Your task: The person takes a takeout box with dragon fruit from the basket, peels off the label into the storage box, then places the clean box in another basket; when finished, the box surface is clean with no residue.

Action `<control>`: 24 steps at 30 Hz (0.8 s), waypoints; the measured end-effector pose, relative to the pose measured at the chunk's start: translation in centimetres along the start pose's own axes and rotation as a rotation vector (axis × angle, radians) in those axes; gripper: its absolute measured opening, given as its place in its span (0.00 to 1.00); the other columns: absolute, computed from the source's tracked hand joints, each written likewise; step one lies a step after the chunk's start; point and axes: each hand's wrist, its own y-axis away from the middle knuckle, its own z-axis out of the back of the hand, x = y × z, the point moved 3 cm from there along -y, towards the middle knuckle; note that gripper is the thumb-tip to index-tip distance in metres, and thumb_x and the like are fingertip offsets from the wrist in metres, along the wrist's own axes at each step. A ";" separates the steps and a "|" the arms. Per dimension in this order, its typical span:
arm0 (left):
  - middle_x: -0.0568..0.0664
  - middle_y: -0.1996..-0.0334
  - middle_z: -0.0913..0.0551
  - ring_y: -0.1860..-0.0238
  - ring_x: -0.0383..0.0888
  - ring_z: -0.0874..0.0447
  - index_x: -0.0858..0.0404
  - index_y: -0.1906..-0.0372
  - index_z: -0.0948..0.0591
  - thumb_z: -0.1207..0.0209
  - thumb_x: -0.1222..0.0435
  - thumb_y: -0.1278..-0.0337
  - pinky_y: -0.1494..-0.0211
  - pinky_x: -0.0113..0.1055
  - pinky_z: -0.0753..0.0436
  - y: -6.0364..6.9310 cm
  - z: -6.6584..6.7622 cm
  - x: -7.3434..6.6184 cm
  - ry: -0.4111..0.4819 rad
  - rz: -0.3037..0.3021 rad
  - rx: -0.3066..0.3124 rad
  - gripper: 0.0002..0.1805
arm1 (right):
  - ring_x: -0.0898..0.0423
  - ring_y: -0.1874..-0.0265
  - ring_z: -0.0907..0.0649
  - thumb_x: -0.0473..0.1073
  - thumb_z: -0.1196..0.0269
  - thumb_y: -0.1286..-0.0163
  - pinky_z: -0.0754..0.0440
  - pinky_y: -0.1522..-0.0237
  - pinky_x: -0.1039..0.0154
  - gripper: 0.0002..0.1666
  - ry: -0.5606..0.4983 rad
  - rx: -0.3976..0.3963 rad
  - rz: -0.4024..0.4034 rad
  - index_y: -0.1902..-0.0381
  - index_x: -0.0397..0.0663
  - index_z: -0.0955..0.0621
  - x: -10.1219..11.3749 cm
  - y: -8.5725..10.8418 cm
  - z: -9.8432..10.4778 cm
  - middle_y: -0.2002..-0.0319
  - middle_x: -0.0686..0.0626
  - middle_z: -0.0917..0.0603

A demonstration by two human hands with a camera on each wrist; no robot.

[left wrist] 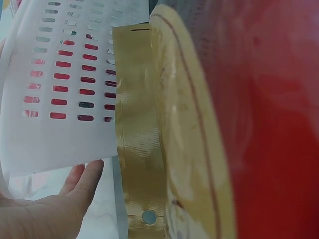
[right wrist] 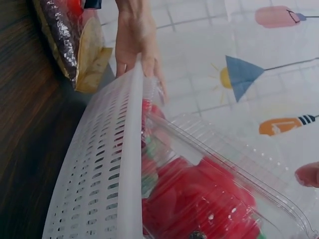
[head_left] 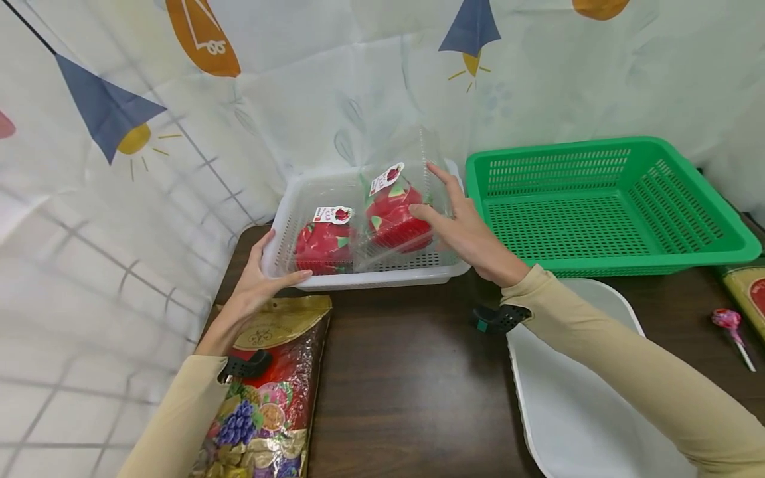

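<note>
A white perforated plastic basket [head_left: 382, 279] stands at the back of the table. My left hand [head_left: 261, 275] grips its left end, thumb over the front rim and fingers along the side. In the basket's left part sits a clear plastic box of red dragon fruit [head_left: 323, 245] with a white label. A second clear box of dragon fruit [head_left: 397, 216], also labelled, is tilted over the right part. My right hand [head_left: 463, 222] holds this box by its right side, thumb and forefinger spread. The right wrist view shows the tilted box [right wrist: 199, 199] inside the basket rim.
A green basket [head_left: 562, 199] stands to the right, and a white tray [head_left: 586, 398] lies under my right forearm. A red and gold bag [head_left: 275, 385] lies front left. Far right are a lollipop [head_left: 727, 320] and part of another bag [head_left: 750, 292]. A printed curtain hangs behind.
</note>
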 end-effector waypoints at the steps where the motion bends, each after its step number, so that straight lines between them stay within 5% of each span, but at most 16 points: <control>1: 0.61 0.19 0.49 0.24 0.59 0.45 0.46 0.14 0.64 0.27 0.57 0.40 0.27 0.59 0.36 0.0 0.0 0.0 -0.001 0.000 0.000 0.65 | 0.40 0.22 0.41 0.53 0.40 0.25 0.18 0.45 0.33 0.48 -0.019 -0.001 -0.003 0.15 0.71 0.50 0.0 0.0 0.0 0.19 0.45 0.47; 6: 0.62 0.19 0.49 0.24 0.60 0.45 0.47 0.14 0.64 0.27 0.57 0.39 0.26 0.60 0.36 0.1 0.0 -0.2 -0.006 -0.004 -0.003 0.64 | 0.40 0.24 0.38 0.50 0.42 0.25 0.18 0.45 0.35 0.48 -0.059 -0.020 -0.034 0.15 0.71 0.50 0.0 -0.2 0.5 0.18 0.46 0.49; 12: 0.63 0.19 0.50 0.24 0.60 0.45 0.48 0.14 0.63 0.27 0.57 0.39 0.26 0.61 0.37 0.1 -0.1 -0.3 -0.009 -0.008 -0.001 0.64 | 0.36 0.35 0.23 0.50 0.45 0.23 0.17 0.45 0.37 0.45 -0.149 -0.042 -0.072 0.15 0.64 0.50 0.0 -0.1 1.6 0.21 0.42 0.43; 18: 0.62 0.19 0.50 0.24 0.61 0.46 0.48 0.14 0.64 0.28 0.57 0.39 0.26 0.62 0.37 0.1 -0.2 -0.2 -0.012 -0.011 0.005 0.64 | 0.36 0.34 0.25 0.50 0.49 0.20 0.19 0.42 0.35 0.41 -0.209 -0.036 -0.083 0.15 0.61 0.48 0.3 0.7 3.0 0.23 0.40 0.39; 24: 0.62 0.19 0.50 0.25 0.61 0.45 0.47 0.14 0.64 0.27 0.56 0.39 0.26 0.60 0.36 0.2 0.0 0.1 -0.015 0.003 -0.002 0.64 | 0.34 0.40 0.22 0.52 0.52 0.20 0.13 0.48 0.48 0.37 -0.208 -0.010 -0.034 0.16 0.63 0.43 1.3 1.8 4.6 0.25 0.41 0.38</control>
